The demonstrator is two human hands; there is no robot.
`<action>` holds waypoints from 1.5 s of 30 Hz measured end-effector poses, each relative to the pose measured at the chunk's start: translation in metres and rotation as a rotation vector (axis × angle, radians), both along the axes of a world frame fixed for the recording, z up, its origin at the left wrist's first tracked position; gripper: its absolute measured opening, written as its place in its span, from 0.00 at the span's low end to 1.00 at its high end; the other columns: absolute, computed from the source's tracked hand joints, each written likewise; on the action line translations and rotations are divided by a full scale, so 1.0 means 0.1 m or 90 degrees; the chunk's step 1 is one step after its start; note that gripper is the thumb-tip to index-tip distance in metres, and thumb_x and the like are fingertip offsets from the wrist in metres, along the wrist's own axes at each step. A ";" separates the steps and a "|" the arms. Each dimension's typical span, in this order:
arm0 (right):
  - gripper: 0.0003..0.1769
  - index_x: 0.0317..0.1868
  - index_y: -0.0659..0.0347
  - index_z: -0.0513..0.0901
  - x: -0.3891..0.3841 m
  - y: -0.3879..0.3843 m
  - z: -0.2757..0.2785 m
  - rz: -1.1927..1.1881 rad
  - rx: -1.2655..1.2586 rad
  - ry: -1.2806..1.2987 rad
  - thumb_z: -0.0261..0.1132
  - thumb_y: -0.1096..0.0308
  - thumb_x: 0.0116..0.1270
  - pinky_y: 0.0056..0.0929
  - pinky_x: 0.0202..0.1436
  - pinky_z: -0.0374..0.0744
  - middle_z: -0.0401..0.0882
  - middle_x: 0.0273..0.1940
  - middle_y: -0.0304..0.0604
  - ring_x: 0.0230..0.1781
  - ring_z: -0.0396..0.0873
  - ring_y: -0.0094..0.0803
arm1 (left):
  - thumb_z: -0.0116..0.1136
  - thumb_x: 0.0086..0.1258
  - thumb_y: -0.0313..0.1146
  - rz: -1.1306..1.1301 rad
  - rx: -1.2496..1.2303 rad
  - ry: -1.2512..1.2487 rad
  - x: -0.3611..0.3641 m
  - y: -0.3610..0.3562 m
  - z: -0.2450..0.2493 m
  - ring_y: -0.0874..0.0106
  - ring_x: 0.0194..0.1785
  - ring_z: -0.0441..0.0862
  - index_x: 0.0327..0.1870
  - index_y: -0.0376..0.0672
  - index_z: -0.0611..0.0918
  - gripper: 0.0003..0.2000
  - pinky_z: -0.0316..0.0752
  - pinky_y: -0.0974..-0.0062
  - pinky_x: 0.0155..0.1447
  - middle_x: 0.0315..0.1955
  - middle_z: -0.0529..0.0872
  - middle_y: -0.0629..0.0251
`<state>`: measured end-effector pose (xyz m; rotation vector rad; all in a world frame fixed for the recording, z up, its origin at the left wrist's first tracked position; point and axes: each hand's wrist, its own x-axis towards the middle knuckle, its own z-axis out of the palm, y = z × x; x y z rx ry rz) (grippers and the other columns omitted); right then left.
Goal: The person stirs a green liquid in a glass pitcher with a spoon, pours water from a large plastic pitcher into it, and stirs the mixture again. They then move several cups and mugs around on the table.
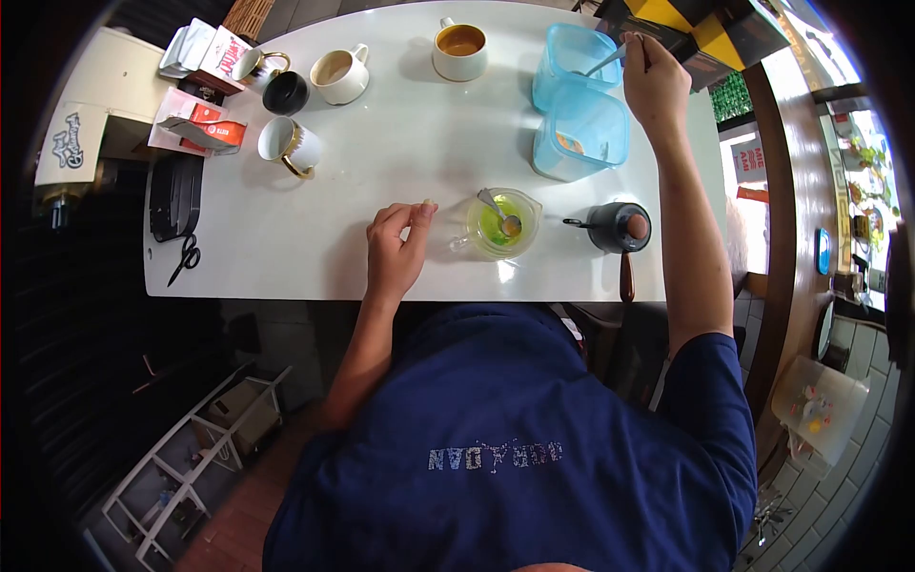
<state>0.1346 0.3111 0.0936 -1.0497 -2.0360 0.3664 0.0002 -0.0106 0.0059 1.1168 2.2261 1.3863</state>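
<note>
My right hand pinches the handle of a spoon, whose lower end reaches into the farther blue plastic container. Against it stands a nearer blue container with a little something at its bottom. My left hand hovers over the table's front part, its fingers curled and thumb near the index finger; whether it holds anything is too small to tell. To its right, a glass cup with green contents has a metal spoon resting in it. A dark pot with a brown handle stands further right.
On the white table are a cup with brown contents, a cream cup, a white and gold mug, a black round object, scissors and packets. Yellow-black boxes stand back right.
</note>
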 end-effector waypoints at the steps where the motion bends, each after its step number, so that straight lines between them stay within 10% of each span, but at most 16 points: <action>1: 0.15 0.43 0.57 0.86 -0.03 0.03 -0.05 0.006 0.000 -0.001 0.58 0.56 0.69 0.29 0.40 0.78 0.83 0.28 0.47 0.31 0.83 0.33 | 0.56 0.72 0.39 0.003 -0.002 0.003 0.00 -0.01 -0.01 0.68 0.36 0.80 0.34 0.37 0.86 0.14 0.73 0.71 0.46 0.29 0.86 0.62; 25: 0.20 0.32 0.63 0.84 -0.01 0.15 -0.12 -0.060 -0.030 0.019 0.56 0.54 0.66 0.37 0.39 0.77 0.81 0.24 0.51 0.27 0.80 0.47 | 0.56 0.72 0.39 0.025 -0.008 0.013 -0.04 0.01 -0.03 0.66 0.36 0.81 0.33 0.37 0.86 0.14 0.73 0.70 0.46 0.28 0.86 0.61; 35: 0.14 0.38 0.62 0.88 0.51 0.23 0.25 -0.102 -0.086 0.380 0.59 0.62 0.67 0.19 0.31 0.71 0.80 0.23 0.33 0.25 0.73 0.15 | 0.57 0.72 0.38 0.008 0.009 0.008 -0.01 0.03 -0.01 0.68 0.36 0.81 0.34 0.36 0.86 0.14 0.73 0.71 0.45 0.28 0.86 0.61; 45: 0.14 0.41 0.73 0.83 0.97 -0.70 0.61 0.026 -0.156 0.556 0.57 0.68 0.72 0.16 0.28 0.62 0.71 0.24 0.32 0.24 0.65 0.16 | 0.57 0.71 0.38 -0.020 0.013 -0.024 0.02 0.06 -0.01 0.69 0.35 0.79 0.33 0.36 0.86 0.14 0.72 0.72 0.45 0.27 0.85 0.61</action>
